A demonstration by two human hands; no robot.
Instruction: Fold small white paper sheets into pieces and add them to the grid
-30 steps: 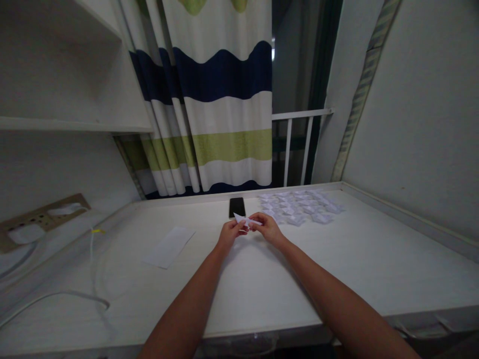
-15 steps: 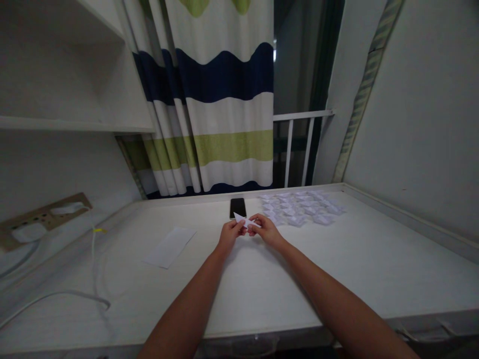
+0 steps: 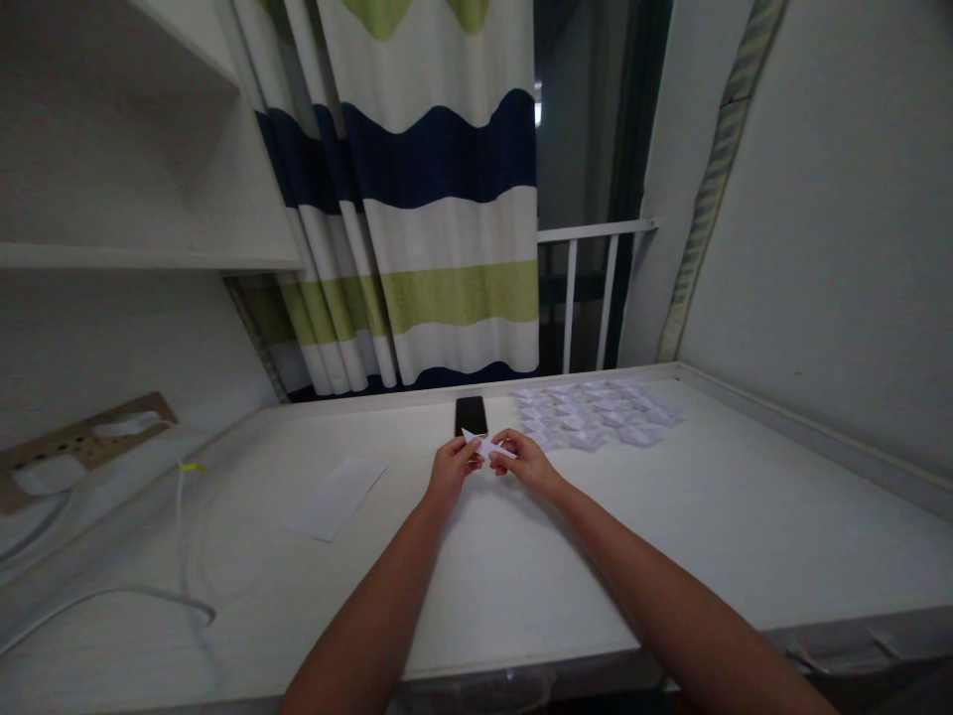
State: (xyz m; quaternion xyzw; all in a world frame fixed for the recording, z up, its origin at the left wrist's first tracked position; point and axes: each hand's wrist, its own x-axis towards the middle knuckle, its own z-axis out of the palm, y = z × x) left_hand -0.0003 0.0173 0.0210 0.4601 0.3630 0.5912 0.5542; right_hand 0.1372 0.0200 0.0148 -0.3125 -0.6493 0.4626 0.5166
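Observation:
A small folded white paper piece [image 3: 487, 448] with pointed ends is held over the desk between my two hands. My left hand [image 3: 453, 465] pinches its left part, thumb on top. On the other side, my right hand [image 3: 527, 461] is closed on the right end with thumb and fingers. Fingers cover part of the folds, so the exact shape cannot be made out. Just behind the paper lies a black phone [image 3: 471, 415]. Several folded white paper pieces [image 3: 588, 415] stand in rows on the desk, beyond my right hand.
White paper sheets [image 3: 339, 499] lie on the desk [image 3: 521, 586] to the left. A white cable [image 3: 134, 593] runs over the left side from a power strip [image 3: 81, 447] on the wall. A striped curtain [image 3: 447, 228] and a white railing [image 3: 596, 233] are behind the desk.
My right fingers have shifted slightly along the paper's right end, and more of its middle shows between my hands. The whole view has moved a little.

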